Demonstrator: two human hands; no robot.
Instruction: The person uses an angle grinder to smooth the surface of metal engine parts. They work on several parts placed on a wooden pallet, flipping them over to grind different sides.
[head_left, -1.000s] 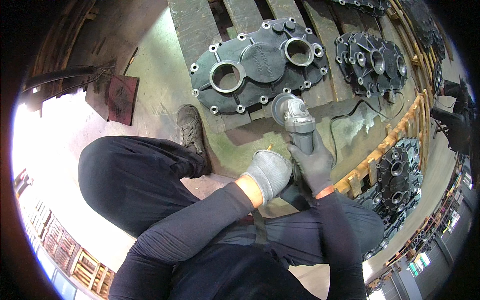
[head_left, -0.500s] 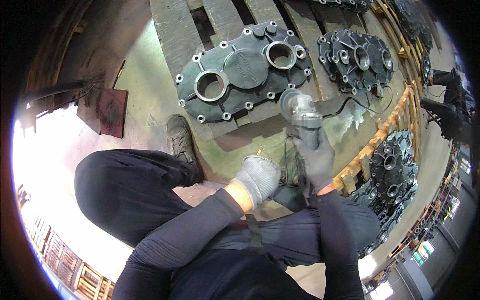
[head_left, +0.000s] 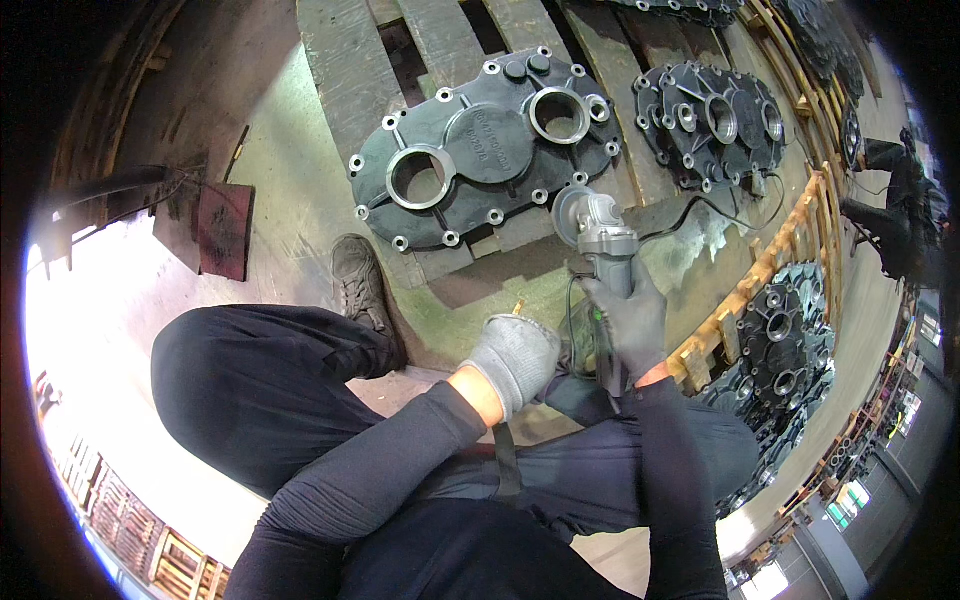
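Observation:
My right hand [head_left: 630, 315], in a dark grey glove, is wrapped round the body of a grey angle grinder [head_left: 609, 241]. The grinder's round disc [head_left: 571, 213] is just off the near right edge of a large dark metal cover [head_left: 487, 150] with two machined bores and bolt holes round its rim. A gap shows between disc and cover. My left hand [head_left: 512, 362], in a light grey knitted glove, is closed in front of my body. A small yellowish stub [head_left: 519, 305] sticks up beside its fingers; what the fist holds is mostly hidden.
The cover lies on a wooden pallet [head_left: 350, 75]. A second dark casting [head_left: 712, 125] sits to its right, with a black cable [head_left: 690, 208] in front. More castings [head_left: 780, 340] are stacked at right. A reddish plate [head_left: 225, 230] lies left; another person's dark-clothed legs [head_left: 890, 210] show far right.
The grinder has shifted very slightly left, still in my right hand. My left hand stays closed in the same place.

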